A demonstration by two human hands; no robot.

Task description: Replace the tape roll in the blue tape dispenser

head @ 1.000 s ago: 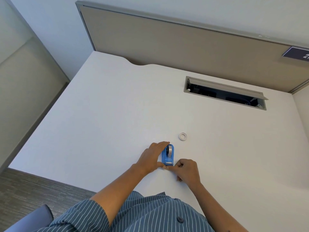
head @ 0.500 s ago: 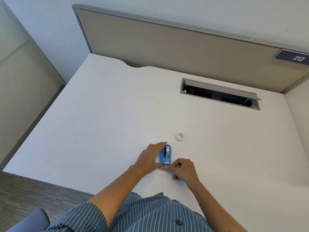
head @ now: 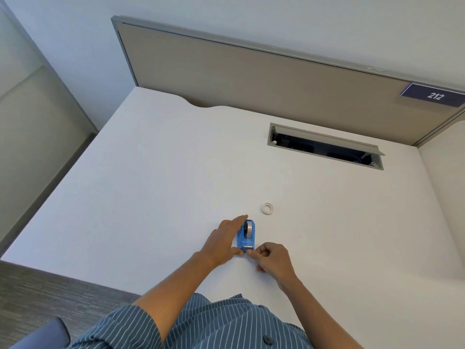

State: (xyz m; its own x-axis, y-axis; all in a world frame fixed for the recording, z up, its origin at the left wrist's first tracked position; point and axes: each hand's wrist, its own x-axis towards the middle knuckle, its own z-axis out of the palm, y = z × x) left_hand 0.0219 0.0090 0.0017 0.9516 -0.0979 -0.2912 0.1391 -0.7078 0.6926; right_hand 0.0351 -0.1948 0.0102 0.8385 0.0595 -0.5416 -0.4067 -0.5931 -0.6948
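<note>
The blue tape dispenser [head: 246,235] stands on the white bench [head: 156,187], close to its near edge, with a tape roll [head: 249,226] already seated in its cradle. The left hand [head: 224,241] lies flat along the dispenser's left side, fingers extended and thumb at its near end, bracing it rather than gripping it. The right hand [head: 273,258] is curled just beside the dispenser's near end, with thumb and forefinger pinched together at the cutter; they probably hold the tape's free end, though the tape itself is too thin to see. A small white ring [head: 267,208], likely the spent core, lies beyond the dispenser and to its right, apart from it.

The step looks like threading the tape to the cutter. To do it well, keep the left hand pressing the body down so it cannot slide, draw the tape straight and centred over the blade, then press it down onto the teeth.
</note>
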